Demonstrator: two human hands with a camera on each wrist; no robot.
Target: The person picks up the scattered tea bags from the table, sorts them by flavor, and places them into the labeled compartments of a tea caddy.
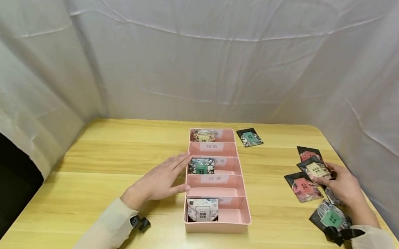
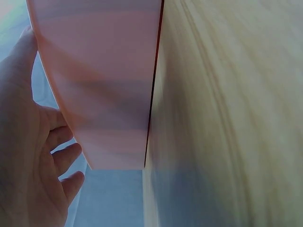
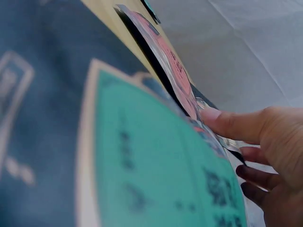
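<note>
A pink divided box (image 1: 216, 228) stands lengthwise on the table, its compartments labelled with paper strips. My left hand (image 1: 161, 180) rests against the box's left rim with fingers extended; in the left wrist view its fingertips touch the edge of the pink wall (image 2: 102, 85). On the right, my right hand (image 1: 346, 187) pinches a yellow-labelled tea packet (image 1: 317, 169) between thumb and fingers. Around it lie a red-labelled packet (image 1: 303, 187), another red-labelled packet (image 1: 308, 153) and a green-labelled packet (image 1: 331, 218). One more packet is partly hidden under the right hand.
Inside the box are a yellow-labelled packet (image 1: 202, 135) at the far end, a green-labelled packet (image 1: 201, 167) mid-box and a white packet (image 1: 202, 210) in the nearest compartment. Another green-labelled packet (image 1: 249, 137) lies beyond the box's right side. Pale curtains (image 1: 203, 70) surround the table.
</note>
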